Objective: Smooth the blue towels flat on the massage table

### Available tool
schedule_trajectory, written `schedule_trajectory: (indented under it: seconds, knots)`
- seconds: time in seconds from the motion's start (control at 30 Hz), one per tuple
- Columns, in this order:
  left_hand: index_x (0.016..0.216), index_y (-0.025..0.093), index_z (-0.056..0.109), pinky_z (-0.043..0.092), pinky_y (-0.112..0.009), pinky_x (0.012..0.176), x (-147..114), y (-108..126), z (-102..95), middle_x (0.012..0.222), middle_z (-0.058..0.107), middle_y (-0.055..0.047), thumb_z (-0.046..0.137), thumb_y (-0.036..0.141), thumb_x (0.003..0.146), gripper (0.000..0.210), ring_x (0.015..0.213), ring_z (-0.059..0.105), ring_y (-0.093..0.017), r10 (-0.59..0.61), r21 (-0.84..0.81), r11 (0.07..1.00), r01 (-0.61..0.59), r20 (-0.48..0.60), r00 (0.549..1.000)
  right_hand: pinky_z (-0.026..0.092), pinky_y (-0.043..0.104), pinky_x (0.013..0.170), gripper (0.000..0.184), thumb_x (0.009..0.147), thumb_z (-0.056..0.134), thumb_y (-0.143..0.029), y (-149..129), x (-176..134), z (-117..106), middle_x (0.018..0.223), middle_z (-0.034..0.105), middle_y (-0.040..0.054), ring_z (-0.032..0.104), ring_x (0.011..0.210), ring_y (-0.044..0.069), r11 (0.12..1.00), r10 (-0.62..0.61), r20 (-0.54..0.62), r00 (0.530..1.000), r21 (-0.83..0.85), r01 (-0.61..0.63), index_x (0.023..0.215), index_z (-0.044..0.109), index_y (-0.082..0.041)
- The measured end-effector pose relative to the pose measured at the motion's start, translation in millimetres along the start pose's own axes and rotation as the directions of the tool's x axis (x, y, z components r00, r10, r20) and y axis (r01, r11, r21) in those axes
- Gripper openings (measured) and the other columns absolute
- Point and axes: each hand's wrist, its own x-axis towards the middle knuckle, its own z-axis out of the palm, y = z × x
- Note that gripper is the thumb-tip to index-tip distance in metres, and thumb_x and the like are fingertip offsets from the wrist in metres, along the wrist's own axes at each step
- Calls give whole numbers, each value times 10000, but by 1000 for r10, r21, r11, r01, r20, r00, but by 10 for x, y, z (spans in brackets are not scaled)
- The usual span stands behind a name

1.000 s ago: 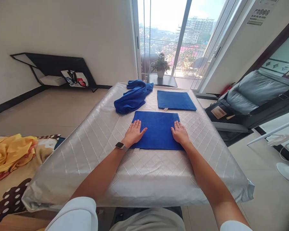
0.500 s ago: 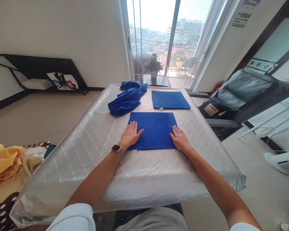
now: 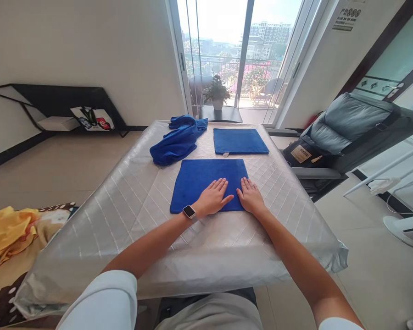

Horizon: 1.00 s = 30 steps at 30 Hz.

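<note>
Through the head camera I have my left hand (image 3: 213,198) laid flat and wide, palm down, on the folded blue cloth (image 3: 199,176), its fingers close together and pointing away from me, its thumb stuck out toward my other hand. My right hand (image 3: 250,196) is just beside it, also flat and wide, along the right edge of that same cloth, with its thumb angled in toward the left one. Most of the cloth extends to the left of and beyond my left hand, lying smooth on the silver table cover (image 3: 134,197). A smartwatch (image 3: 189,211) sits on the wrist behind my left hand. Straight ahead of both hands, past the near cloth, I see a second folded blue cloth (image 3: 241,141) with a small white tag on its near edge; farther to the left of it, ahead of my left hand, a crumpled blue cloth (image 3: 181,140) lies in a heap. Well off to the right of my right hand stands a grey padded chair (image 3: 354,123).
</note>
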Motion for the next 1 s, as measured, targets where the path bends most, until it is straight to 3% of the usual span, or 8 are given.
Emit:
schedule_trajectory:
  seconds: [0.1,0.23,0.37,0.53,0.63,0.77,0.9,1.0]
  knots:
    - [1579,56,364,196,-394,1281,274,316,108,1650,356,-159,179,590,1067,763,1559,268,-241,42,-48,998,-41,32,999,163,415,1278,639,1082,251,-399,7,-5,5,1704,229,121,186,1584,245,1000,-16,-13,1000,-25,16,1629,269,-69]
    - [1585,45,348,186,-405,1286,384,336,188,1662,323,-159,154,572,1072,760,1564,252,-240,-21,-69,997,25,50,999,174,419,1276,630,1081,237,-391,-1,-12,-20,1704,235,110,191,1582,243,1000,-12,-9,1000,-20,12,1626,283,-77]
    - [1593,41,329,170,-418,1293,125,15,137,1674,291,-162,148,616,1056,807,1574,220,-248,-93,-50,994,96,57,994,164,427,1280,645,1080,235,-413,-17,-7,-43,1704,231,109,194,1582,241,1000,-2,6,1000,3,2,1630,271,-79]
    - [1602,33,296,164,-443,1295,-479,-557,2,1683,265,-165,125,637,1045,840,1580,193,-256,-265,2,964,266,96,959,155,428,1283,658,1081,232,-426,-10,-1,-31,1709,212,105,187,1583,247,1000,-2,11,1000,0,2,1633,254,-67]
    - [1606,18,270,171,-461,1291,-814,-785,-32,1686,243,-180,111,646,1041,860,1580,189,-268,-340,18,940,339,85,937,151,424,1283,660,1082,236,-427,4,7,-18,1709,216,106,186,1583,247,1000,-5,15,1000,-8,5,1633,247,-64]
    - [1613,13,240,162,-453,1293,-1011,-854,-34,1695,208,-183,130,673,1030,887,1583,173,-270,-369,4,929,370,85,926,166,422,1279,652,1081,238,-421,3,11,-37,1707,225,111,181,1585,243,1000,2,17,1000,-19,-2,1632,259,-73]
    - [1613,18,245,153,-454,1294,-995,-817,-50,1696,198,-188,142,676,1027,887,1584,164,-275,-376,-9,926,378,94,922,154,428,1281,623,1081,234,-377,-35,-71,-108,1697,263,119,198,1581,248,998,-12,-40,999,-59,10,1621,299,-73]
    - [1614,22,245,158,-463,1293,-976,-793,-71,1695,197,-190,144,677,1026,886,1584,161,-275,-375,-20,925,379,104,921,157,435,1284,634,1084,213,-394,-62,-211,-141,1697,260,117,196,1581,251,997,-36,-6,999,-71,36,1620,298,-67]
